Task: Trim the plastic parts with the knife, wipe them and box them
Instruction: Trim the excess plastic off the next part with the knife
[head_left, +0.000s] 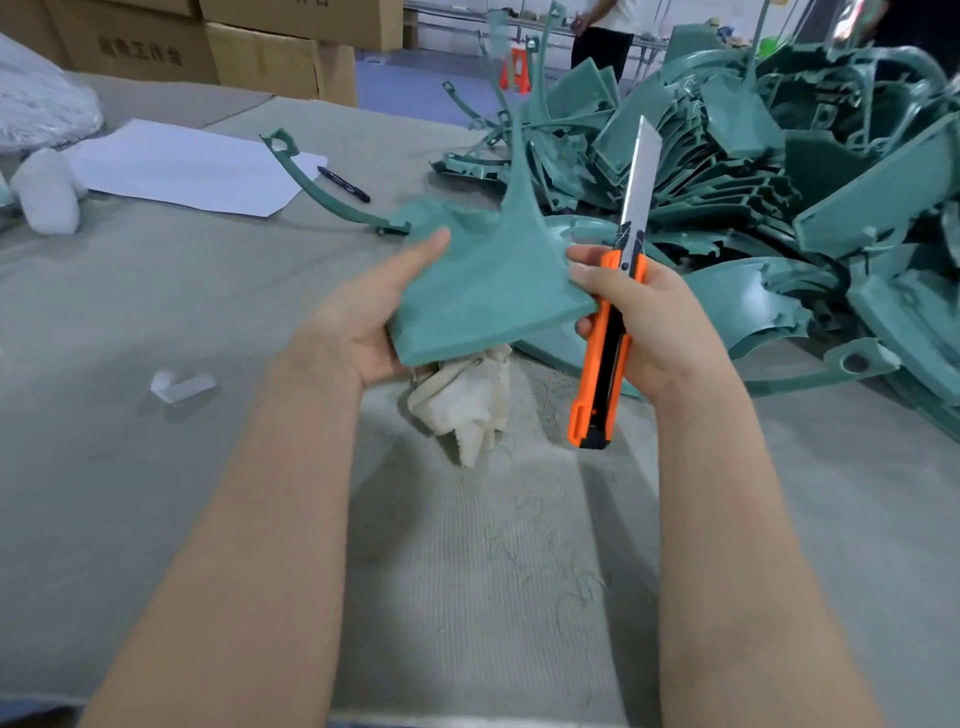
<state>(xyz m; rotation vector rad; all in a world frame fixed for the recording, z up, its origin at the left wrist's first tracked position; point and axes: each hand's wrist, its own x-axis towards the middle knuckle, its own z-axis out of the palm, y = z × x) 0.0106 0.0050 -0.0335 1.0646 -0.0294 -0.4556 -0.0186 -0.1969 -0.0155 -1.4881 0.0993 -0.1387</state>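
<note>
My left hand (363, 317) grips a teal plastic part (483, 280) by its wide flat end, thumb on top; its thin stem rises up and away. My right hand (639, 322) grips an orange and black utility knife (605, 343) with the blade (641, 171) extended upward, just right of the part's edge. The fingertips of that hand touch the part's right corner. A crumpled off-white cloth (467, 400) lies on the table under the part.
A big heap of teal plastic parts (779, 171) fills the right side of the grey-covered table (260, 467). One curved teal strip (322, 182), white paper (192, 166) and a black pen (344, 184) lie at left. Cardboard boxes (260, 52) stand behind. A person (605, 36) stands far back.
</note>
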